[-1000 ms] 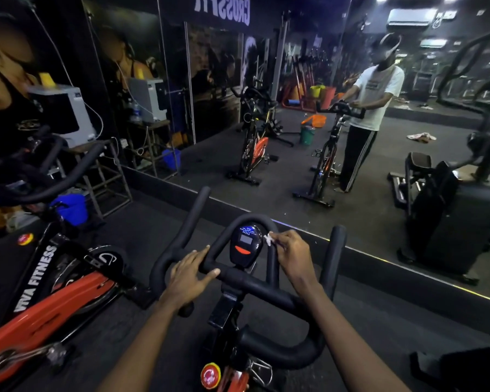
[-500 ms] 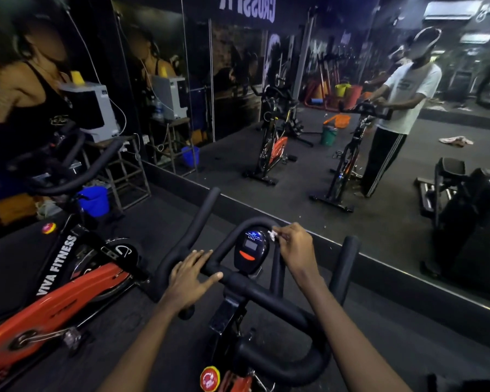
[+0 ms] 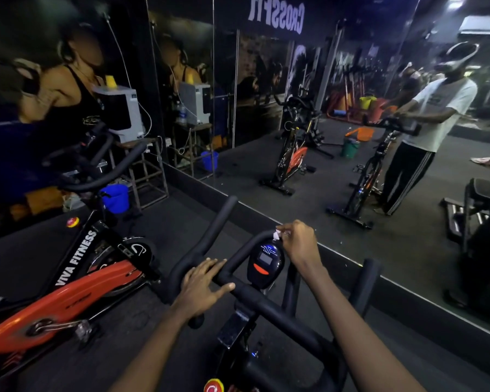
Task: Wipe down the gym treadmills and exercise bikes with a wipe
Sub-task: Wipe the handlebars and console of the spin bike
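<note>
Dark matte floor [image 3: 167, 222] is seen throughout, and the room is dimly lit. A mirror wall [image 3: 309, 193] runs along the far and right side, with bikes and a standing person reflected in it. A black handlebar [image 3: 266, 304] of the near exercise bike fills the centre. The left hand [image 3: 203, 290] is laid flat on the bar, fingers relaxed. A small white wipe [image 3: 276, 235] is pinched by the right hand [image 3: 299, 244] at the top edge of the console [image 3: 265, 263]. An orange bike [image 3: 68, 301] stands at left. Beyond it a blue bucket [image 3: 115, 198] sits beside a metal stand [image 3: 150, 176] carrying a white box [image 3: 119, 113].
</note>
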Demonstrator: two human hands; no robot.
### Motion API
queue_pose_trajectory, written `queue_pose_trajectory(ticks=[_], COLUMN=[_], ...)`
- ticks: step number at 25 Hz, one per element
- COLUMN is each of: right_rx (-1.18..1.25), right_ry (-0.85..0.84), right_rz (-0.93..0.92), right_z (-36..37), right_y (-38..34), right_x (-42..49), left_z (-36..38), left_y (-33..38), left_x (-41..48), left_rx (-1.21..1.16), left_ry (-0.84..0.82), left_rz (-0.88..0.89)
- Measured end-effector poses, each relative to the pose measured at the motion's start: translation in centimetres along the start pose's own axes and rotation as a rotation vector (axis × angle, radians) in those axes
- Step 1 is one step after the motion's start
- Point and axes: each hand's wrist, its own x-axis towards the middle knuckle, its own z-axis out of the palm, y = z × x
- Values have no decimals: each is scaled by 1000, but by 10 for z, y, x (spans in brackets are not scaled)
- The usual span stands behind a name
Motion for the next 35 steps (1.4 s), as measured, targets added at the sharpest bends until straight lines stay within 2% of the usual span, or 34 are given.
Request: queue_pose_trajectory(ticks=[6, 8, 11, 15, 20, 22, 25, 30, 35], right_rx=[-199, -268, -389, -577, -663, -662, -609, -443, -322], right_ry=[-137, -163, -208, -265, -343, -376, -329, -322, -332], right_rz=[62, 60, -35, -139, -302, -348, -334, -342, -388], right_z=[2, 7, 32, 63, 67, 74, 80, 94, 100], right_y=[-29, -43, -64, -85, -82, -83, -82, -74, -54], right_x=[23, 27, 22, 8, -18, -33, -38, -58, -84], left_z=[-10, -9, -5, -3, -2, -2, -4, -12, -10], left_y=[-18, -23, -29, -34, -33, -33, -37, -45, -48], left_x=[7, 6, 5, 8, 8, 7, 6, 4, 2], left_rx=[56, 86, 79, 30, 33, 34, 105, 112, 97], left_ry=[-64, -33, 18, 4, 11, 49, 110, 7, 35], left_rz=[110, 156, 125, 87, 83, 71, 1, 9, 26])
